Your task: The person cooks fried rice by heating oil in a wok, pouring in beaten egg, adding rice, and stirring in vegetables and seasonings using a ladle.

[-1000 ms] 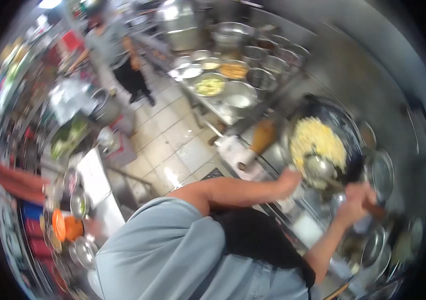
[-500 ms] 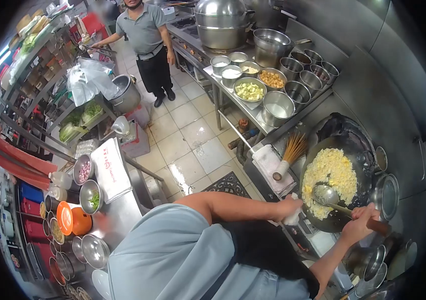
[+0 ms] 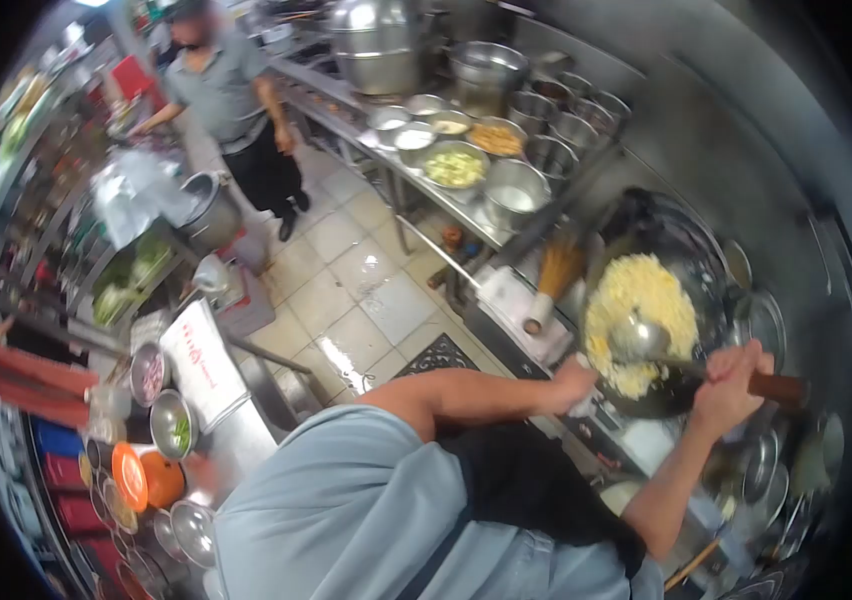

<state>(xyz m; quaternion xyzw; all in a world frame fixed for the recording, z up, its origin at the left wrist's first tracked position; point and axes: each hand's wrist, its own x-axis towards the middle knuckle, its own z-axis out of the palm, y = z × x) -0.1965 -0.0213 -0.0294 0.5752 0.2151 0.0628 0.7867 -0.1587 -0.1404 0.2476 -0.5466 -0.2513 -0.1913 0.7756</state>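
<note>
My right hand [image 3: 731,388] is wrapped around the wooden handle of a metal ladle [image 3: 638,340]. The ladle's bowl rests in yellow, egg-flecked rice [image 3: 651,290] that is spread inside a dark wok [image 3: 708,290]. At the wok's near left edge, my left hand [image 3: 574,382] is closed on a white cloth [image 3: 584,402]. Whether it also grips the wok's rim through the cloth I cannot tell. Just beyond the wok lies a bamboo wok brush [image 3: 558,275] on a folded white towel [image 3: 516,297].
A steel shelf bears several pots and bowls, including diced green pieces [image 3: 454,168] and orange pieces [image 3: 496,138]. Another person [image 3: 231,100] stands in the tiled aisle [image 3: 356,270]. Behind me at left, a counter holds bowls and an orange container [image 3: 149,475].
The view has swung, so the scene sits further left and higher. The ladle has shifted slightly in the rice, still in my right hand. The other person's head has turned aside.
</note>
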